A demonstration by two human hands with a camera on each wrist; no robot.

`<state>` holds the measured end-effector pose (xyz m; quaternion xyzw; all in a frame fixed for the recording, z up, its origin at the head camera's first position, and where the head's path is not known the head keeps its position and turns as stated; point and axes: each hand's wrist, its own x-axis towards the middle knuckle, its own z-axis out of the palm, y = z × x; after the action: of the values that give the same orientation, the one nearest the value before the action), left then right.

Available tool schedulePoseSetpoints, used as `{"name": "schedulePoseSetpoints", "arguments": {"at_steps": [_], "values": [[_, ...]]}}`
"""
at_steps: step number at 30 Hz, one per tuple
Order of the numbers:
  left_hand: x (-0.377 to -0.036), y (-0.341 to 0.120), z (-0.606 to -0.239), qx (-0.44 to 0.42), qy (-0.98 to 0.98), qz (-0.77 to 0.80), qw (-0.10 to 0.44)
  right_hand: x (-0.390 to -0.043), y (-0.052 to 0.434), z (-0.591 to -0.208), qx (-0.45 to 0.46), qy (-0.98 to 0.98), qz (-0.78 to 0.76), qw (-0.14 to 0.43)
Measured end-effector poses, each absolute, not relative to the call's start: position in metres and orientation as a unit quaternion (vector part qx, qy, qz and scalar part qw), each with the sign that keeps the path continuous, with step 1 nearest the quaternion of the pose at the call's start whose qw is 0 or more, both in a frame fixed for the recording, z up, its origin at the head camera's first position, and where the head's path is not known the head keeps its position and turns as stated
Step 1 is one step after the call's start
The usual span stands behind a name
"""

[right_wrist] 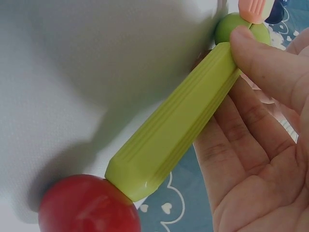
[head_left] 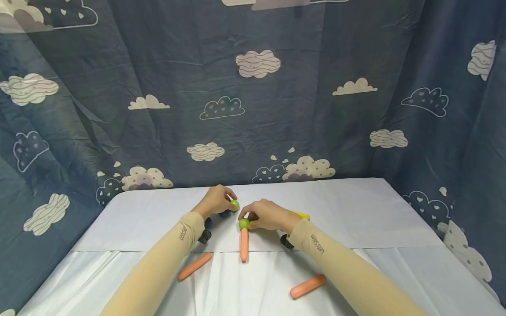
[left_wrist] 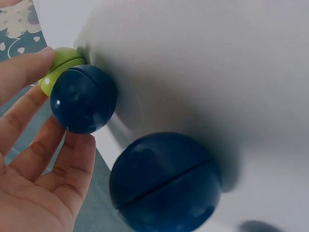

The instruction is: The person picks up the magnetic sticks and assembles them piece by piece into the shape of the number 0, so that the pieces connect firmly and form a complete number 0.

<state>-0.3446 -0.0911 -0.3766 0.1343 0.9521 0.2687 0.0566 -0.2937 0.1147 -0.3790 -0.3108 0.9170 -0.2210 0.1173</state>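
My left hand (head_left: 218,202) pinches a small green ball (head_left: 235,205) near the middle of the white table (head_left: 356,206). In the left wrist view the thumb lies on that green ball (left_wrist: 60,67), which sits against a dark blue ball (left_wrist: 83,99) that my fingers (left_wrist: 72,164) touch. A second blue ball (left_wrist: 166,186) lies close by. My right hand (head_left: 264,215) curls round a yellow-green stick (right_wrist: 178,125), one fingertip (right_wrist: 270,58) on its end. That end meets another green ball (head_left: 244,224), from which an orange stick (head_left: 244,245) points toward me. A red ball (right_wrist: 87,205) caps the stick's other end.
Two loose orange sticks lie on the near cloth, one at the left (head_left: 194,266) and one at the right (head_left: 308,286). A blue curtain with cloud prints (head_left: 257,63) hangs behind and on both sides of the table.
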Motion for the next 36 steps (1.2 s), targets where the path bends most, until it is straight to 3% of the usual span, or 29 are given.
{"name": "schedulePoseSetpoints", "arguments": {"at_steps": [15, 27, 36], "values": [[-0.332, -0.099, -0.352, 0.138, 0.949, 0.283, 0.024, -0.296, 0.109, -0.375, -0.321, 0.917, -0.207, 0.111], [-0.29, -0.11, -0.325, 0.145, 0.941, 0.307, 0.0, -0.296, 0.112, -0.373, -0.309, 0.922, -0.202, 0.116], [-0.252, -0.119, -0.321, 0.16, 0.929, 0.332, 0.016, -0.294, 0.113, -0.377, -0.3, 0.924, -0.203, 0.123]]}}
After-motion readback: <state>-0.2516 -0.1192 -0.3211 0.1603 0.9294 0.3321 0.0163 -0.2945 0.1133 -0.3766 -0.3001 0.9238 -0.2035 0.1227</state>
